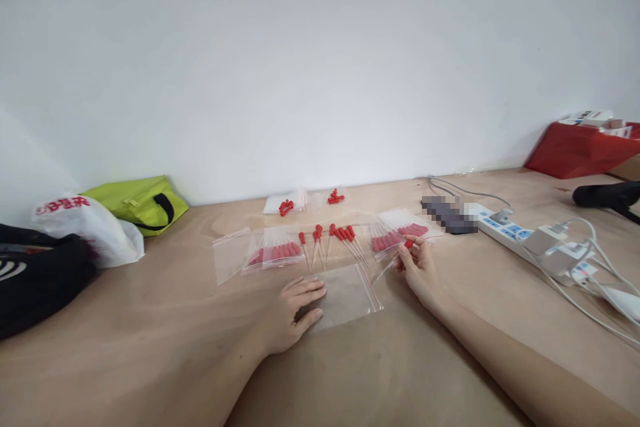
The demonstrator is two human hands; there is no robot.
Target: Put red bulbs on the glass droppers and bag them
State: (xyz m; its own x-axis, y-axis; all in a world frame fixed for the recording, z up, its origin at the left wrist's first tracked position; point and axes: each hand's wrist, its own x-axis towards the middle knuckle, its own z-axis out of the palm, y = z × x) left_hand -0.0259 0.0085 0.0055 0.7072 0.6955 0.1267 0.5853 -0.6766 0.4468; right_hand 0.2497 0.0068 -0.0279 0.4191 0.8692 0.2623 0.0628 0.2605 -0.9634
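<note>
My left hand (296, 312) rests on the left part of a clear zip bag (345, 293) lying flat on the table, its fingers stretched out and the thumb apart. To the right of the bag, my right hand (419, 272) pinches a glass dropper (386, 269) by its red rubber bulb, the tube slanting down toward the bag's opening side. Beyond the bag, several loose droppers (345, 233) lie with their red bulbs pointing away from me. Filled bags of droppers (280, 250) sit left of these, and more filled bags (395, 235) lie right, just past my right hand.
Near the wall are two groups of loose red bulbs (286, 207) by clear bags. A flat clear bag (233, 255) lies left. A power strip (505, 232) with chargers and cables is right, beside a dark, partly blurred object (445, 213). Bags (145, 203) crowd the left edge.
</note>
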